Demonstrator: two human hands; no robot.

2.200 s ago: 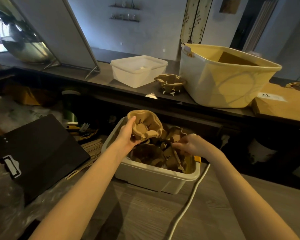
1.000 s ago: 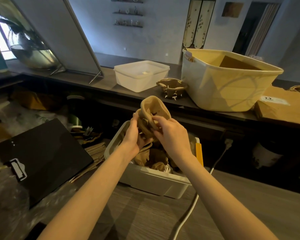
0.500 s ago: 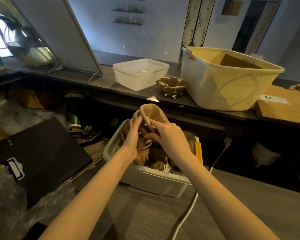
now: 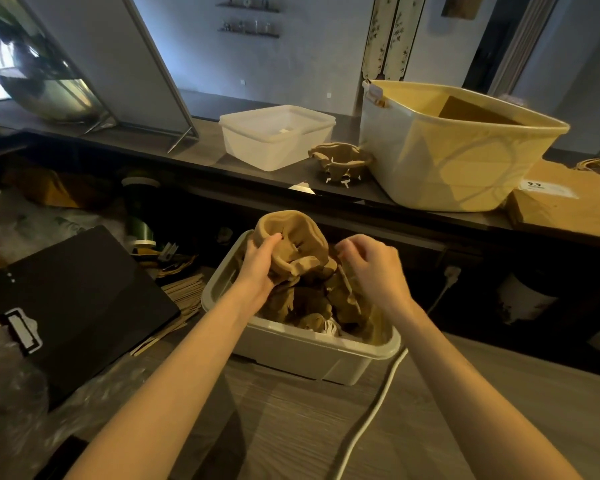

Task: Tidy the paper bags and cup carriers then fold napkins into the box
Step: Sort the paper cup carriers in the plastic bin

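Head view: your left hand (image 4: pixel 257 263) grips a brown cup carrier (image 4: pixel 291 239), fingers (image 4: pixel 272 240) curled over its rim, raised above the grey bin (image 4: pixel 291 348) of carriers. Your right hand (image 4: pixel 371 268) hovers just right of it, fingers loosely curled, holding nothing. Another carrier stack (image 4: pixel 342 161) sits on the table beyond the bin.

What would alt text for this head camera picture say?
A person's left hand grips a brown pulp cup carrier above a white bin full of carriers, the right hand loosely curled beside it. Behind, a shelf holds a yellow tub.
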